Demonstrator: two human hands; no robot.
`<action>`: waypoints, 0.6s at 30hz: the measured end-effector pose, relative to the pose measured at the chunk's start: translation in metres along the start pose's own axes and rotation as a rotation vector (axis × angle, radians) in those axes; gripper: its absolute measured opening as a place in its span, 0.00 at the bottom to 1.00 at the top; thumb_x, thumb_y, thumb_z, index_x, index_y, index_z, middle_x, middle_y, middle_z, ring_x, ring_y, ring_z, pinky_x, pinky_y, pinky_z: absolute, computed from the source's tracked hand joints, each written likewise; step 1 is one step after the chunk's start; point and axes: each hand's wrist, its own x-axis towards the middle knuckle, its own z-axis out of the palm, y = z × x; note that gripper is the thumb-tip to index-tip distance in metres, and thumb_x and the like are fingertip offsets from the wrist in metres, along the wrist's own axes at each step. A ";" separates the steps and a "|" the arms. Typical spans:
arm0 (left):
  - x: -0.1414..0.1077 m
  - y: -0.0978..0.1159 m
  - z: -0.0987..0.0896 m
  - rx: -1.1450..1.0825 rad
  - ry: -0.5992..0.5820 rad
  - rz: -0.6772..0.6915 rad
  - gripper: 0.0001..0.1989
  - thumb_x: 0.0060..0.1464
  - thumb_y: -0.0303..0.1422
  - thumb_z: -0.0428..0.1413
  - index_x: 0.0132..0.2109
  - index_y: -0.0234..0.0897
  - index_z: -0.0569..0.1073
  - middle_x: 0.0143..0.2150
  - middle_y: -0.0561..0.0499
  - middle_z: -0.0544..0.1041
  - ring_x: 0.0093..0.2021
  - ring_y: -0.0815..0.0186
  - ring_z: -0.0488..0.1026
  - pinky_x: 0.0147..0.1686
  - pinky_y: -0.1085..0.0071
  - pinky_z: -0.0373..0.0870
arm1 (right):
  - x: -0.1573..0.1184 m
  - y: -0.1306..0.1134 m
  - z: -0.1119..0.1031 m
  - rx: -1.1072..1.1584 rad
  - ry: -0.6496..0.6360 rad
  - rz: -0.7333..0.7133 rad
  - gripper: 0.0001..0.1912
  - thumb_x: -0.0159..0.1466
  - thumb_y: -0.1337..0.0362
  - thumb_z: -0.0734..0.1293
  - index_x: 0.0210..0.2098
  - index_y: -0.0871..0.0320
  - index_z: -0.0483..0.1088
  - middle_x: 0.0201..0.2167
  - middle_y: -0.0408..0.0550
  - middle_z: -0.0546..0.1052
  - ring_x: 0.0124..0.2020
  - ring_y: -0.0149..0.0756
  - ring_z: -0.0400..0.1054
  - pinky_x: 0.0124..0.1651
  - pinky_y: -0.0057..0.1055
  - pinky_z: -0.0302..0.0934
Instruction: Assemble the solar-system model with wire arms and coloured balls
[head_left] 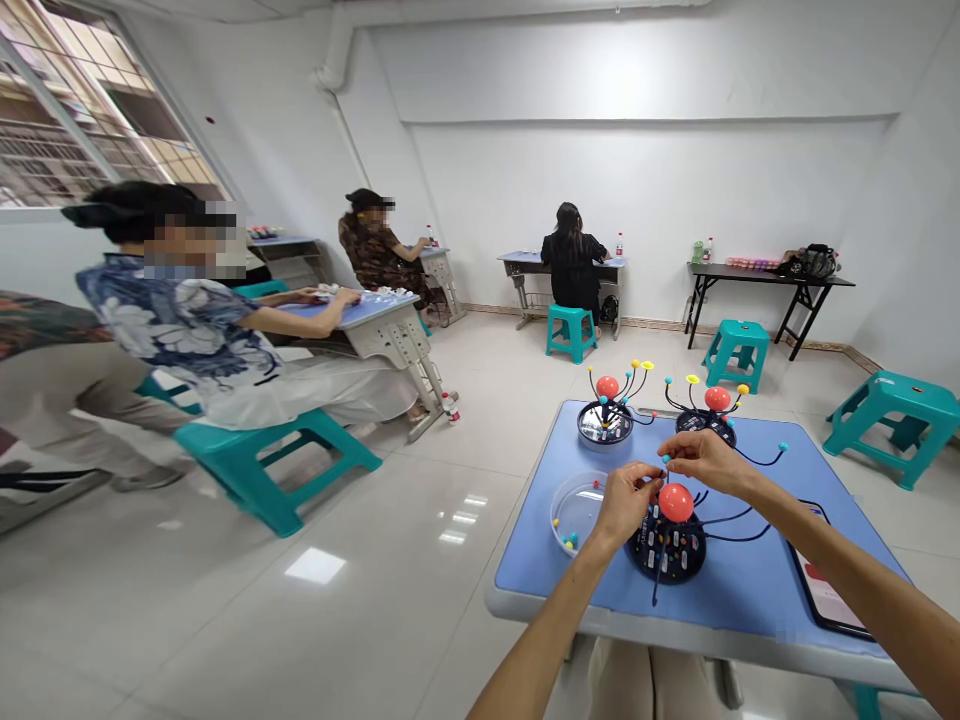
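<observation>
A solar system model with a round black base, a red ball at its centre and several thin black arms stands before me. My right hand pinches a small teal ball above the red ball. Just left of it, the fingertips of my left hand are closed around a thin black arm of the model, partly hidden by the fingers. Beside my left hand sits a clear round tray with a few small coloured balls in it.
Two similar models, one on a black base and another with a red ball, stand at the table's back. A tablet lies under my right forearm. Teal stools stand around. Other people sit at desks leftward and ahead.
</observation>
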 end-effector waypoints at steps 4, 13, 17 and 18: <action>0.000 -0.002 0.001 -0.015 0.001 -0.006 0.10 0.49 0.32 0.57 0.35 0.34 0.81 0.23 0.52 0.73 0.22 0.71 0.66 0.21 0.76 0.62 | -0.002 0.002 0.000 -0.110 0.020 -0.061 0.13 0.56 0.61 0.67 0.37 0.62 0.76 0.25 0.44 0.72 0.27 0.31 0.65 0.30 0.28 0.58; 0.000 0.000 0.003 -0.059 -0.014 -0.039 0.13 0.49 0.39 0.59 0.34 0.34 0.82 0.19 0.54 0.70 0.20 0.71 0.63 0.21 0.75 0.63 | 0.001 0.000 -0.001 -0.330 0.000 -0.108 0.11 0.58 0.67 0.64 0.37 0.61 0.77 0.21 0.43 0.73 0.23 0.31 0.65 0.28 0.26 0.58; -0.001 0.003 0.004 -0.074 -0.020 -0.043 0.13 0.49 0.39 0.59 0.33 0.33 0.82 0.19 0.54 0.70 0.20 0.72 0.61 0.22 0.75 0.63 | 0.001 -0.004 -0.002 -0.398 -0.005 -0.151 0.14 0.57 0.69 0.63 0.40 0.62 0.77 0.23 0.44 0.73 0.24 0.31 0.65 0.28 0.26 0.57; -0.001 0.004 0.004 -0.077 -0.021 -0.043 0.13 0.49 0.39 0.59 0.33 0.33 0.82 0.19 0.54 0.70 0.20 0.72 0.61 0.22 0.75 0.63 | 0.001 -0.006 -0.003 -0.415 -0.013 -0.168 0.14 0.57 0.70 0.63 0.40 0.62 0.77 0.24 0.44 0.74 0.24 0.31 0.65 0.29 0.26 0.57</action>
